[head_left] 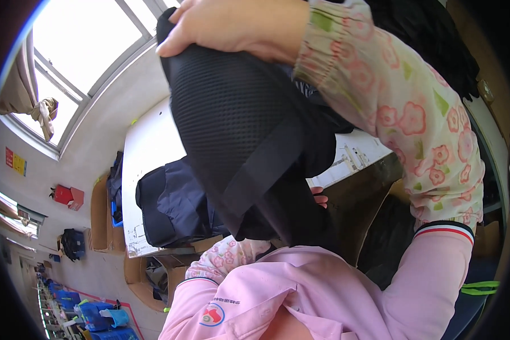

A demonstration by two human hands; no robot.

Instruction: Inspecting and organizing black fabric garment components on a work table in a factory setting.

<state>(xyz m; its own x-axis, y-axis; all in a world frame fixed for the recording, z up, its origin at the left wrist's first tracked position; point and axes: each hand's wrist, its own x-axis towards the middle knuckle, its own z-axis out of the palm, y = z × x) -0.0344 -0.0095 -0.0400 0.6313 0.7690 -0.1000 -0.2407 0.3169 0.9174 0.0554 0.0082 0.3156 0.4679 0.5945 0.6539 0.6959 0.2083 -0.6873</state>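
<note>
A black padded mesh panel (pixel 226 113), which looks like part of a backpack, stands raised in front of my chest. A smooth black strip crosses its lower part. At its top edge my right hand (pixel 232 28) is closed on the fabric, thumb on the near side. My left forearm runs behind the panel's lower end. Only some fingers of my left hand (pixel 321 197) show past its right edge, curled by the fabric; the palm is hidden. Beside the panel, a dark navy bag piece (pixel 173 198) lies on the white table (pixel 150 139).
Cardboard boxes (pixel 100 218) stand left of the table, one with dark fabric inside. More black fabric (pixel 425 39) is heaped at the upper right. A window (pixel 90 45) is at the upper left. Blue bins (pixel 93 314) stand farther off at the lower left.
</note>
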